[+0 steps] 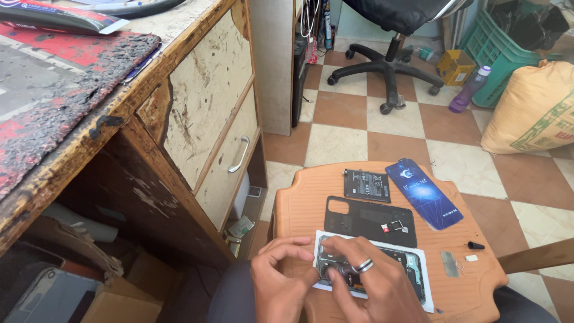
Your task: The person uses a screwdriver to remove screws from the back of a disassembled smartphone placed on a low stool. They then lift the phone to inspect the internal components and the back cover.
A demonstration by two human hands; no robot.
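An opened phone body point(412, 266) lies on a white sheet point(426, 281) on an orange plastic stool point(299, 203). My left hand point(281, 281) rests at the phone's left end, fingers curled on its edge. My right hand point(371, 287), with a ring on one finger, presses down on the phone's middle and covers most of it. Just beyond lie the black back cover point(371, 218), a flat black battery point(366, 185) and a blue screen panel point(423, 192).
Small parts lie on the stool's right side: a black tip point(475, 245), a grey strip point(449, 263). A worn wooden desk with drawers point(221, 137) stands to the left. Behind are an office chair point(388, 66), a purple bottle point(469, 90), a green crate and a tan sack point(532, 107).
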